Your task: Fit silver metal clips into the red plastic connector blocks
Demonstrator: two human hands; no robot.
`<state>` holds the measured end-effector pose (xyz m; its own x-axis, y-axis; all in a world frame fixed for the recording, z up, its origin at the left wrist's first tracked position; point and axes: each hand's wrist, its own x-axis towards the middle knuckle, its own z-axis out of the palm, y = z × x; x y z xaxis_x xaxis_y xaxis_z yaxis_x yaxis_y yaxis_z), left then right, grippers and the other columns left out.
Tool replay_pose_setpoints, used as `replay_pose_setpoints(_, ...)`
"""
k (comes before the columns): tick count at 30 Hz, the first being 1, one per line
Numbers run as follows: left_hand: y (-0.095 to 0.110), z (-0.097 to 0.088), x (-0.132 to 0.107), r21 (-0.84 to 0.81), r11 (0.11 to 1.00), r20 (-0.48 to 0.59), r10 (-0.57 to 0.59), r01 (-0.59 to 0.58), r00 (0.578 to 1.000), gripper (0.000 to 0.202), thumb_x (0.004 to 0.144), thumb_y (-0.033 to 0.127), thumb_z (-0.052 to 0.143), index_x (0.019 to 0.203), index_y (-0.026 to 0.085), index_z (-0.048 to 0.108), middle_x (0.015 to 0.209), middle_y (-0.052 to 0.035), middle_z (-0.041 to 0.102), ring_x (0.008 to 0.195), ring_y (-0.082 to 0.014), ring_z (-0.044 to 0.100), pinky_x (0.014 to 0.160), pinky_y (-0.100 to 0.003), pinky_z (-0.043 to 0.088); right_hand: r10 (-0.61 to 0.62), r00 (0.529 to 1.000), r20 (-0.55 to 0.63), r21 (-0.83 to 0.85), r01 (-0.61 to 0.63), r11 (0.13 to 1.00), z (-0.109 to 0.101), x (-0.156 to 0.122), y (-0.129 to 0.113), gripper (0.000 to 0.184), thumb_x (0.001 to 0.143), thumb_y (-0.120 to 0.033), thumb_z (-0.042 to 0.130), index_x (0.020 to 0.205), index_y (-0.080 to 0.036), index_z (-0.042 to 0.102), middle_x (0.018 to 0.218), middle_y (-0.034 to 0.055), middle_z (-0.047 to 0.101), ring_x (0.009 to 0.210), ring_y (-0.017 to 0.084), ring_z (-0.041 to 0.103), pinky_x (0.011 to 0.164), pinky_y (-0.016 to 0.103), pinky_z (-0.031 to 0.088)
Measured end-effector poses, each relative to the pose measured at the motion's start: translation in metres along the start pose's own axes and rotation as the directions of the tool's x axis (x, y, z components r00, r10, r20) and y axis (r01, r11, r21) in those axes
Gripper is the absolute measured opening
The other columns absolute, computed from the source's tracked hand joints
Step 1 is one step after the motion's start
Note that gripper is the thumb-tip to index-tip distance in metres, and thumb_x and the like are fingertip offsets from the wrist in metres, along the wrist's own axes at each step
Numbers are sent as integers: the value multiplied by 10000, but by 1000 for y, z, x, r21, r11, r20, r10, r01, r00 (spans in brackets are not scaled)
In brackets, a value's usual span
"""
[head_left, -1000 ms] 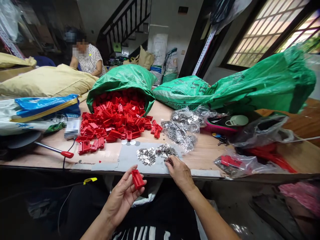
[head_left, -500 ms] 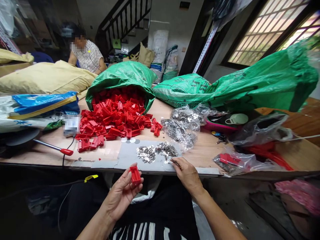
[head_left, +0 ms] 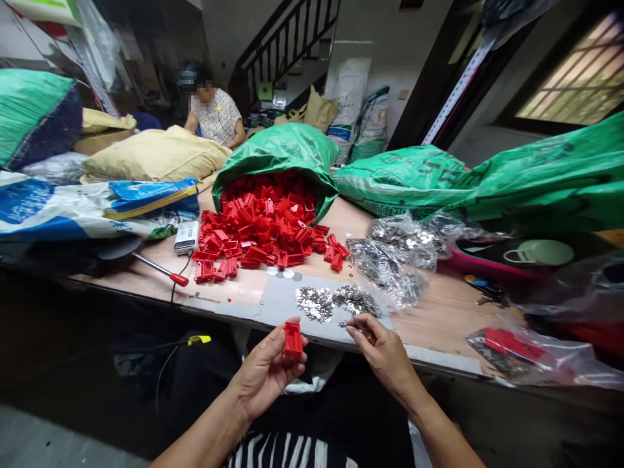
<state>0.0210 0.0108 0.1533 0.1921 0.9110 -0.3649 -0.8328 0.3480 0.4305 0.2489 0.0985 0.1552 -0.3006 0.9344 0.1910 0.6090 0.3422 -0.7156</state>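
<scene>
My left hand (head_left: 270,369) is closed on a small red plastic housing (head_left: 293,341), held upright below the table's front edge. My right hand (head_left: 385,354) is pinched on a tiny silver metal piece (head_left: 351,323), just off the near edge of a loose pile of silver metal pieces (head_left: 336,301) lying on a grey sheet (head_left: 277,300). Behind them a heap of red plastic housings (head_left: 263,227) spills out of a green sack (head_left: 283,146) onto the wooden table (head_left: 439,312).
Clear bags of silver pieces (head_left: 394,250) lie right of the red heap. More green sacks (head_left: 487,179) fill the back right. A red-handled tool (head_left: 158,268) and a small device (head_left: 186,236) lie at left. Another person (head_left: 214,117) sits beyond yellow sacks (head_left: 156,154).
My right hand has lifted off the silver pile with a piece pinched in its fingers and drawn toward me. The left hand keeps the red housing. The view has swung left.
</scene>
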Motion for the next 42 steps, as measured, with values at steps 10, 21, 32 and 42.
replay_pose_setpoints(10, -3, 2, 2, 17, 999, 12, -44, 44, 999, 324, 867, 331, 597, 1132, 145, 613, 774, -72, 682, 580, -104, 643, 583, -206, 501, -325, 941, 94, 241, 295, 924, 21, 8, -65, 103, 891, -261, 537, 900, -212, 628, 825, 41, 679, 737, 158, 633, 676, 246, 499)
replay_pose_setpoints(21, -8, 0, 4, 43, 997, -36, -62, 63, 997, 273, 826, 378, 642, 907, 118, 653, 693, -70, 682, 505, -96, 608, 528, -201, 481, -514, 834, 200, 143, 494, 858, 29, 14, -60, 158, 927, -194, 463, 916, -205, 620, 810, 52, 649, 750, 157, 600, 689, 267, 493)
replay_pose_setpoints(32, -6, 2, 1, 99, 994, 15, -38, 36, 999, 297, 804, 326, 671, 1041, 147, 662, 713, -5, 593, 461, -57, 538, 483, -190, 438, -505, 800, 323, 112, 498, 860, 24, 17, -64, 165, 901, -174, 491, 915, -202, 653, 837, 53, 657, 767, 157, 606, 704, 268, 492)
replay_pose_setpoints(42, -10, -2, 0, 39, 997, -13, -61, 61, 998, 314, 810, 272, 670, 1106, 166, 655, 811, -24, 597, 535, -46, 517, 485, -160, 448, -379, 854, 357, 219, 318, 923, 27, 12, -62, 133, 884, -177, 541, 938, -198, 661, 839, 36, 660, 781, 150, 602, 717, 252, 466)
